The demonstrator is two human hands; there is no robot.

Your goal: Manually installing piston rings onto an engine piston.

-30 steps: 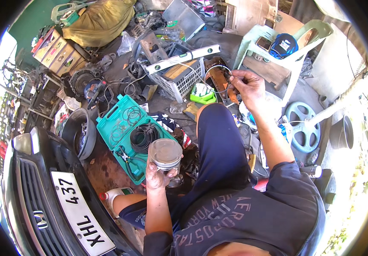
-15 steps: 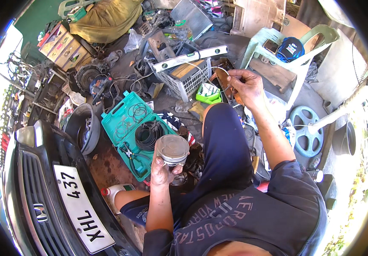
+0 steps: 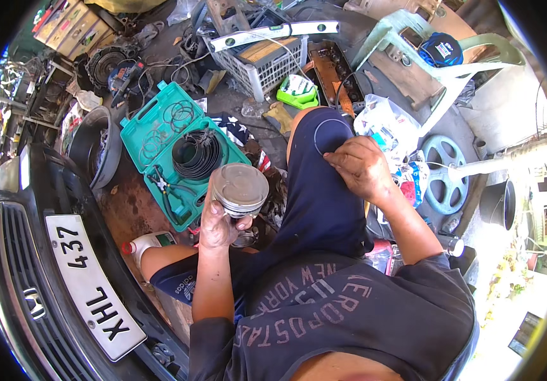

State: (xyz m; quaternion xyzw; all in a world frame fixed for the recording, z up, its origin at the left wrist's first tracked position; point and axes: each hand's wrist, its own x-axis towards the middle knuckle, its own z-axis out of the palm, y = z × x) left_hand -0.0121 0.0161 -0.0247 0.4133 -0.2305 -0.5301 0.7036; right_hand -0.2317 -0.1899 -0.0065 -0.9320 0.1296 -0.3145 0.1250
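The left hand (image 3: 218, 227) is curled under a metal piston (image 3: 240, 185), crown up, near the teal case (image 3: 144, 119). The right hand (image 3: 362, 166) pinches a thin ring (image 3: 315, 135) above the thigh (image 3: 318, 197); beyond, a crate (image 3: 255, 77) and pale chair (image 3: 436, 122) crowd the floor.

Left hand (image 3: 220, 230): cupped, closed in a grip, thumb (image 3: 212, 209) upright.
Left forearm (image 3: 213, 279): near vertical, bare, below the hand.
Right hand (image 3: 363, 166): back uppermost, fingertips (image 3: 331, 156) pinched together, pointing left.
Right forearm (image 3: 412, 222): slanting up and leftward across the view, bare.
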